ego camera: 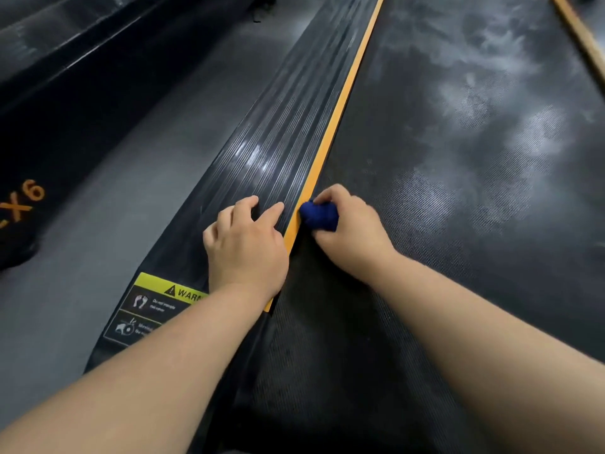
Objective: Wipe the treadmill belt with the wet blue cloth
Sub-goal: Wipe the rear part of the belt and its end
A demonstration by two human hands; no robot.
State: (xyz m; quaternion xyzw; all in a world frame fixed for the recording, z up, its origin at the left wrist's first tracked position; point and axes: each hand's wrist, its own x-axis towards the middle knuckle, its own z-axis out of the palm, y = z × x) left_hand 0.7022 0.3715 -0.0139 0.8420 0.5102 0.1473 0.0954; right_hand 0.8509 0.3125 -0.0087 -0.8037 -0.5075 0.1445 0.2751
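Left forearm [147,371] and right forearm [491,339] come in from the bottom edge, both reaching forward over the treadmill.

Left hand [244,244]: holds nothing, fingers loosely bent, tips down on the ribbed side rail [262,142]. Looks like a brace.

Right hand [350,224]: fingers wrapped round the blue cloth [319,216], which is bunched into a wad. The cloth is pressed on the belt [458,191] at its left edge, right up against the orange strip [340,103] between belt and rail.

Progress, my read:
- Wiping is under way and the cloth is in contact with the belt.
- The belt near the forearms looks dark and even, so it is probably done or was less dirty.
- The belt ahead and to the right has big pale, cloudy patches. I can't tell if they are dust or drying smears; either way that area needs passes.
- The far end of the belt runs out of view, state unknown.

Estimate: early to mid job. The left edge is being worked now, and most of the belt's middle, right side and far length is left.

Warning sticker [163,303] sits on the near end of the rail, partly under the left forearm. Grey floor [131,158] is left of the rail.
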